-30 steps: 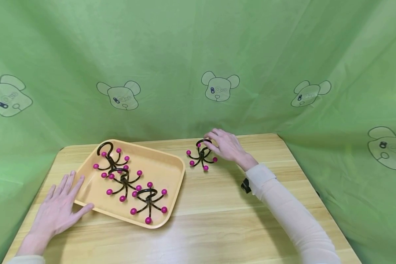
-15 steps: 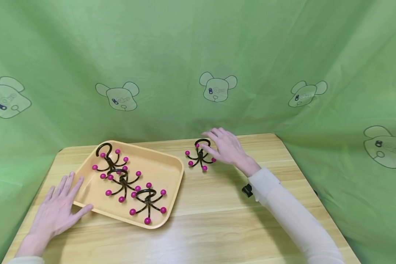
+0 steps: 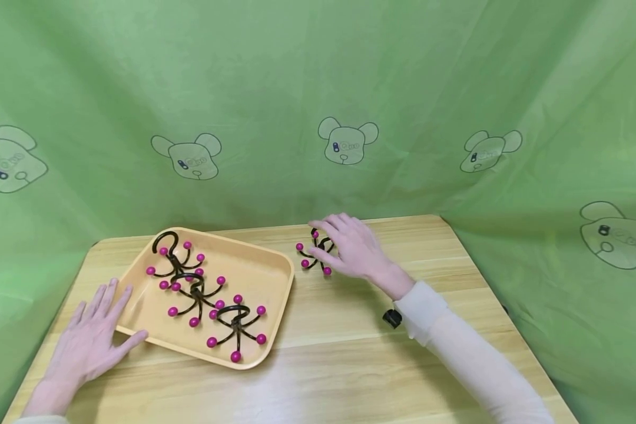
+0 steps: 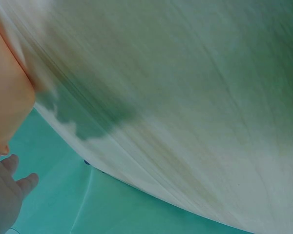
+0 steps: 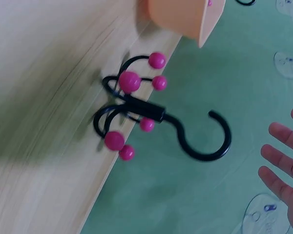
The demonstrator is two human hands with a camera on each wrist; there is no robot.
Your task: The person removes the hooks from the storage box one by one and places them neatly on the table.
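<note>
The right hand (image 3: 354, 250), fingers extended and empty, could topple the lone black hook (image 5: 144, 108) right of the tray (image 3: 259, 272) by brushing it, while the left hand (image 3: 87, 348) splays its fingers at the tray's left.

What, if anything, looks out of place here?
One pink-tipped black hook stands on the table, outside the tray that holds three similar hooks. The tray also sits askew to the table's far edge.
</note>
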